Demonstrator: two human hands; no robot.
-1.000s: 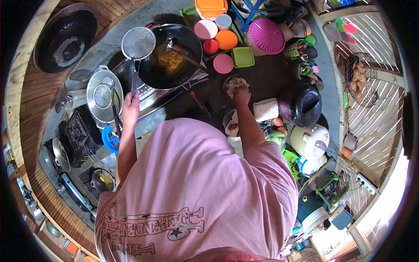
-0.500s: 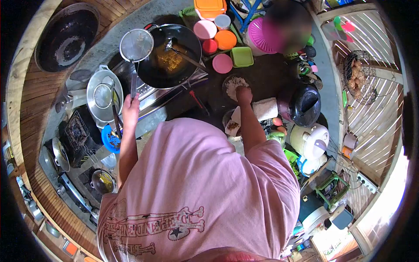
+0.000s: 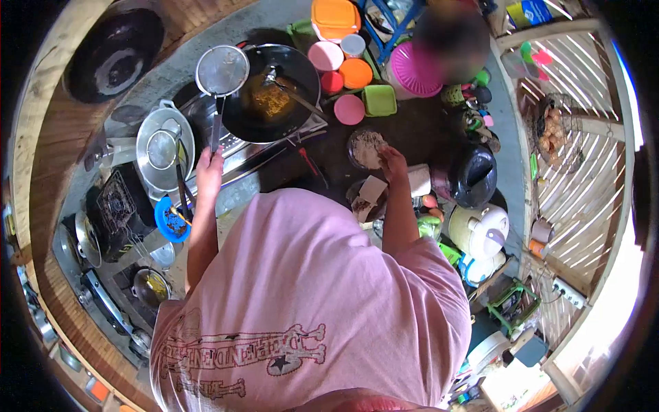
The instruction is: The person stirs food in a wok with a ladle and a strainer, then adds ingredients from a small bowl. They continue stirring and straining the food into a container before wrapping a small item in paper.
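One strainer handle (image 3: 216,132), gripped by the left hand (image 3: 209,170), is distancing its fingers from the upper-left wok (image 3: 239,115). At the central bowl (image 3: 351,152), the right hand (image 3: 393,163) is curling, its grip unclear.

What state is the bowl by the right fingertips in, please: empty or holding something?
Holding something: pale, crumbly material shows inside the bowl beside the right hand; its depth I cannot tell.

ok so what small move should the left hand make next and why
Probably shift the strainer over the wok: the left hand holds the strainer's handle, the mesh appears mostly beside the wok, and golden bits lie inside.
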